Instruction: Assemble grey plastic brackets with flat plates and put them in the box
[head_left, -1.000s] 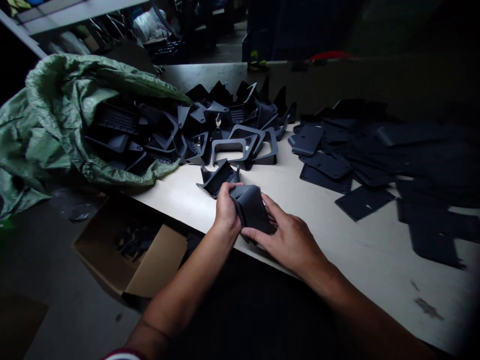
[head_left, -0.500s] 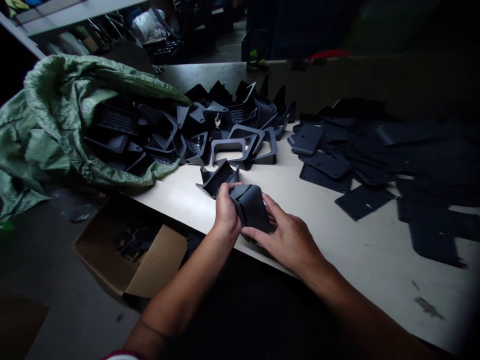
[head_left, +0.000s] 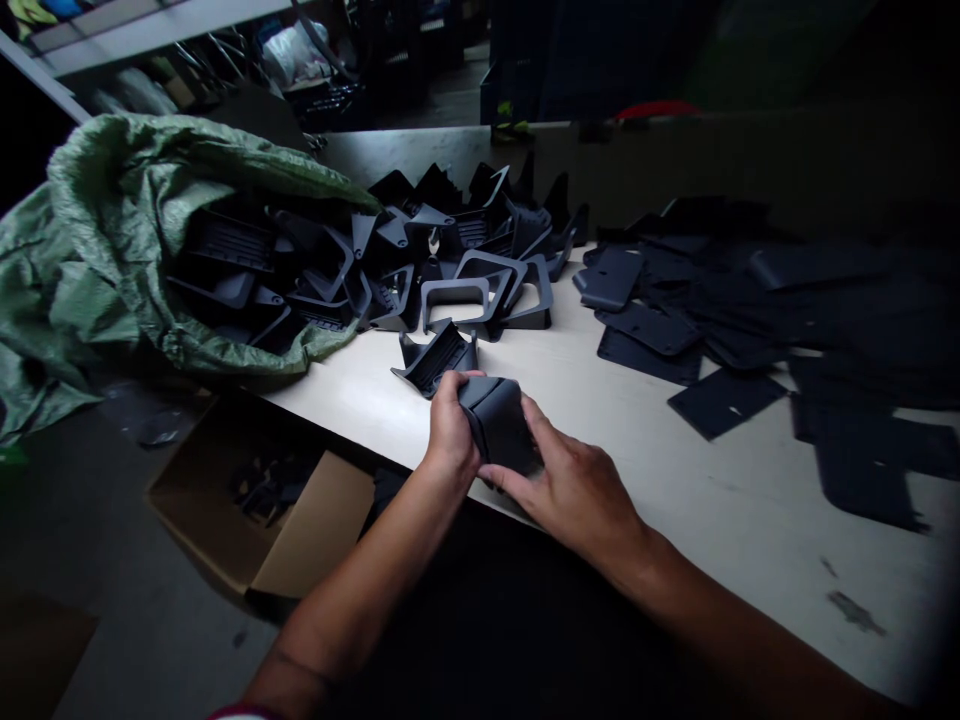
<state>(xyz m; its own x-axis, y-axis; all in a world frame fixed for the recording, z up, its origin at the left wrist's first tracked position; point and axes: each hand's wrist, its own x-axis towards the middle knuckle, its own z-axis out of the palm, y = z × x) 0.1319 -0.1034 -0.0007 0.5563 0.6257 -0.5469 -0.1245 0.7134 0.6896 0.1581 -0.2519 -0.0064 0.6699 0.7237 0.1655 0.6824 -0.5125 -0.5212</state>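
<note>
A dark plastic housing (head_left: 499,425) is held between my two hands above the front edge of the pale table (head_left: 360,385). My left hand (head_left: 453,430) grips its left side, thumb on top. Around its right side my right hand (head_left: 574,480) is wrapped, with the thumb at the lower edge. A seam runs between two pieces of the housing. Just behind it lies a loose dark bracket (head_left: 435,358). Farther back, several U-shaped frames (head_left: 457,295) are heaped, and flat dark plates (head_left: 727,402) are spread over the right side.
At the left, a green woven sack (head_left: 112,240) lies open with dark parts inside. Below the table edge stands an open cardboard box (head_left: 315,520) holding small black pieces. A red object (head_left: 656,108) is at the table's far edge.
The housing has turned slightly between my hands, and the seam between its two pieces looks narrower. My right hand has shifted a little left and down.
</note>
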